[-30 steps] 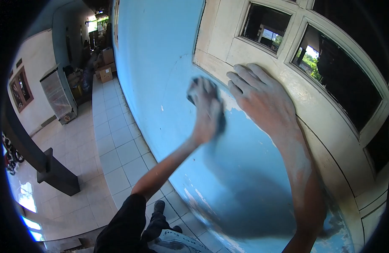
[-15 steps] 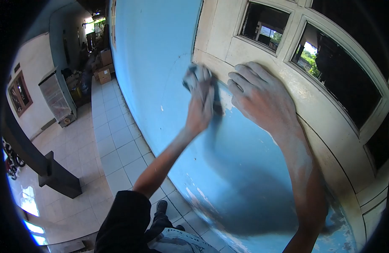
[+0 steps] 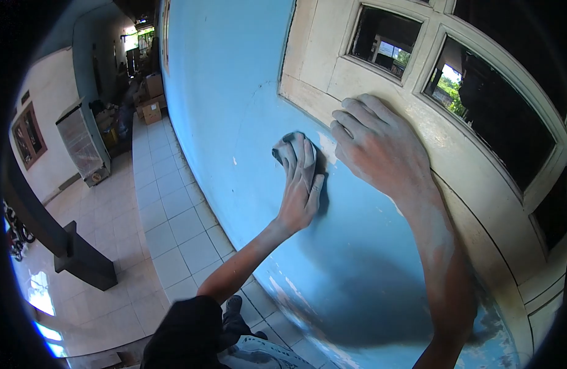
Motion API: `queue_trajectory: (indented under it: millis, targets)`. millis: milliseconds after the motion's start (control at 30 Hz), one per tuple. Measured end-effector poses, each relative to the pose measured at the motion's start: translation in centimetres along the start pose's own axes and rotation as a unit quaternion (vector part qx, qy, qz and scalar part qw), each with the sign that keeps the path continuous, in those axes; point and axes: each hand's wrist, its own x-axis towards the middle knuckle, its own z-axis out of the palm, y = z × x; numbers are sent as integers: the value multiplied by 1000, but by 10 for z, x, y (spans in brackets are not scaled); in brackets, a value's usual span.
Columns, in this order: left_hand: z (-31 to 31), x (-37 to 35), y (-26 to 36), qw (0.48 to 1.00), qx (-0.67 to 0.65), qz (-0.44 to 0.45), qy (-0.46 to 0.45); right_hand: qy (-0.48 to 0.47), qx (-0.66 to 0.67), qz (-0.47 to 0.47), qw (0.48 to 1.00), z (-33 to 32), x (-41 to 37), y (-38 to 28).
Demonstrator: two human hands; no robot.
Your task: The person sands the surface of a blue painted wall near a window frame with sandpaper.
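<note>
My left hand is closed over a dark folded piece of sandpaper, pressing it against the light-blue wall. Most of the sheet is hidden under the fingers; only its dark edges show. Pale dust coats both hands. Higher and to the right, my right hand rests with bent, slightly parted fingers on the lower edge of the cream wooden window frame, holding nothing. Between the hands, a chipped whitish patch shows in the paint just below the frame.
Glass panes sit in the frame at upper right. More peeling paint marks the wall low down. A tiled walkway runs along the wall, with cardboard boxes at its far end. A dark pillar stands at left.
My left hand has moved down along the wall with the sandpaper, away from the frame's lower edge. My right hand stays in nearly the same place.
</note>
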Motion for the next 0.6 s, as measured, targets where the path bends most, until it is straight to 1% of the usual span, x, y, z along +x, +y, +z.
queue_trajectory:
  millis: [100, 167, 200, 267, 300, 333, 400, 433, 467, 533, 600]
  targets:
    - [-5, 29, -22, 1000, -8, -11, 26, -11, -7, -7, 1000, 0, 0, 1]
    - [-13, 63, -46, 996, -13, -45, 81, -3, -8, -10, 1000, -1, 0, 1]
    - [-13, 70, -48, 996, -13, -44, 81, 2, -8, -8, 1000, 0, 0, 1]
    - [-12, 77, -48, 989, 29, -99, 110, 5, -8, -7, 1000, 2, -1, 0]
    - [-5, 67, -57, 991, 55, -85, 90, 9, -11, -5, 1000, 2, 0, 0]
    - [-4, 55, -50, 991, 57, -82, 88, 10, -11, -2, 1000, 2, 1, 0]
    - [-3, 31, -34, 996, 5, -76, 43, 20, -1, -1, 1000, 1, 1, -1]
    - [-5, 31, -31, 995, -8, -92, 23, 17, 2, 2, 1000, 0, 0, -3]
    - [-5, 33, -33, 996, -10, -90, 22, 15, 3, -2, 1000, -1, 0, -2]
    - [-6, 39, -37, 985, -115, -119, 52, 14, 0, -9, 1000, -1, 0, 0]
    - [-11, 44, -45, 962, -215, -147, 79, 28, 0, -16, 999, 1, 0, 0]
